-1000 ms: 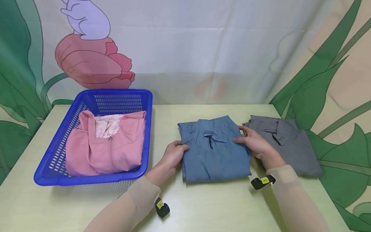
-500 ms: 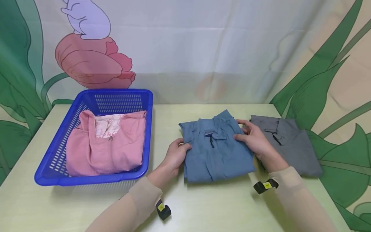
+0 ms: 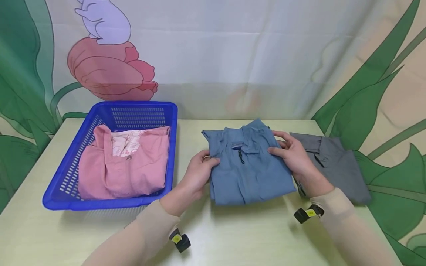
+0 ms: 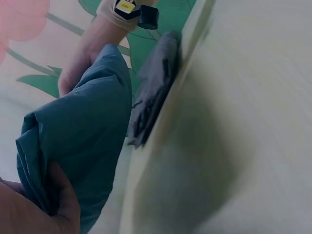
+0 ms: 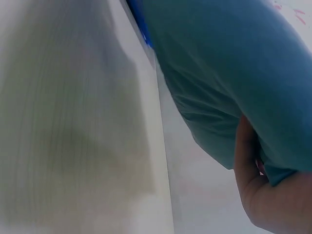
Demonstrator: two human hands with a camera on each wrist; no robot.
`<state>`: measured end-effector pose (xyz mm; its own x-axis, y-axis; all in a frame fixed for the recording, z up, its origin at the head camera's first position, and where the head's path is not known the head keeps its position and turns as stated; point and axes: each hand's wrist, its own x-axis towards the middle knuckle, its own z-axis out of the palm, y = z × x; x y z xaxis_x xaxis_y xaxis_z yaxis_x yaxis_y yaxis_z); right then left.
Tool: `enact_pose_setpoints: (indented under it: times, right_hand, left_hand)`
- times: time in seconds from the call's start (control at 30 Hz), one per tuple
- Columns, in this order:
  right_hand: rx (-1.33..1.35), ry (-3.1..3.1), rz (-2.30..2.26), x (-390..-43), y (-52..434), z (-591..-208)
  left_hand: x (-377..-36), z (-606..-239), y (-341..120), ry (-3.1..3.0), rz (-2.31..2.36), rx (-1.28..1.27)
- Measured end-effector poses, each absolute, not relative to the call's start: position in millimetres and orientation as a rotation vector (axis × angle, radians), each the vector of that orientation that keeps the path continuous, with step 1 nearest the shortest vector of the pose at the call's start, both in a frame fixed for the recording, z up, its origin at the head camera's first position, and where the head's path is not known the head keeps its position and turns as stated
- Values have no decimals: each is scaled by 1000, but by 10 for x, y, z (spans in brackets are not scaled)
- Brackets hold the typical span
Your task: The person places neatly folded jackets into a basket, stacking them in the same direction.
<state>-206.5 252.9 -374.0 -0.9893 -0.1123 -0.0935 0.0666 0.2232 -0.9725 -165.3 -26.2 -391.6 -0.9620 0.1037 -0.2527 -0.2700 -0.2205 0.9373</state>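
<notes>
Between my two hands is a folded blue jacket [image 3: 251, 173] with a collar and a black zipper pull, raised off the table. My left hand [image 3: 199, 170] pinches its left edge, thumb on top. On the opposite side my right hand [image 3: 294, 157] grips the right edge, with the fingers tucked behind the cloth. In the left wrist view the jacket [image 4: 83, 131] hangs apart from the tabletop, its shadow below. The right wrist view shows fingers [image 5: 247, 156] curled under the cloth. A folded grey garment [image 3: 336, 166] with a black zipper pull lies just beyond my right hand.
A blue plastic basket [image 3: 175, 147] stands on the left of the table [image 3: 239, 236], holding a folded pink hooded top [image 3: 114, 173]. A printed curtain [image 3: 206, 55] hangs behind the table's back edge.
The blue jacket has risen off the table, right side first, held by both hands. The basket and the grey garment stay in place; the head view has shifted slightly.
</notes>
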Motion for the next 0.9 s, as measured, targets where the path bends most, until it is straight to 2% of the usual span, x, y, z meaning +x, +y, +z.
enact_pose_setpoints:
  times: [0.37, 0.9]
  right_hand:
    - [-61, 2149, -1994, -2101, 2315, -3600]
    - [-135, 1985, -2014, -2242, 1958, -3391]
  left_hand:
    - [-1713, -3610, -584, 1774, 2220, -160]
    - [-1799, -3433, -1107, 1873, 2109, -152]
